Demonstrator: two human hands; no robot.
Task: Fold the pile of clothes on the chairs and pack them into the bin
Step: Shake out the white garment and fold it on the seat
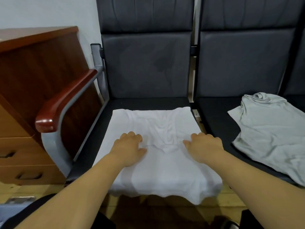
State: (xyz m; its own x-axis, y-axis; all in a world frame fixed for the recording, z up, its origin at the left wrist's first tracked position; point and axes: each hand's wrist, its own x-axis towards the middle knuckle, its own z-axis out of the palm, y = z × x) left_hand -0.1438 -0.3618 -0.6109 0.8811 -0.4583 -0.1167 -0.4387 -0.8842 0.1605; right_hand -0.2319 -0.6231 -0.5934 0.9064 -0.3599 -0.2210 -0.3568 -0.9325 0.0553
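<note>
A white garment (158, 171) lies spread flat on the seat of the left chair (148, 101). Its near hem hangs over the seat's front edge. A knot of wrinkles sits in the middle of the cloth, with smoother fabric to either side.

Likely risks: the overhanging hem could drag the garment off toward the floor if the cloth is pulled forward. The central wrinkles could be folded in and set as creases if they are not smoothed first. An uneven pull from one side could skew the fold.

Both hands rest on top of the garment, about halfway up it, one on each side of the wrinkles. The left hand (130, 146) sits near the cloth's left side and the right hand (204, 147) near its right edge. Each has its fingers bent down onto the fabric with the thumb pointing inward. The fingertips are hidden, so it is not clear whether they pinch the cloth or only press it.

A grey shirt (270, 133) lies loosely spread on the right chair (214, 116), well apart from both hands. A wooden armrest (66, 100) and a wooden cabinet (33, 63) stand to the left. No bin is in view.
</note>
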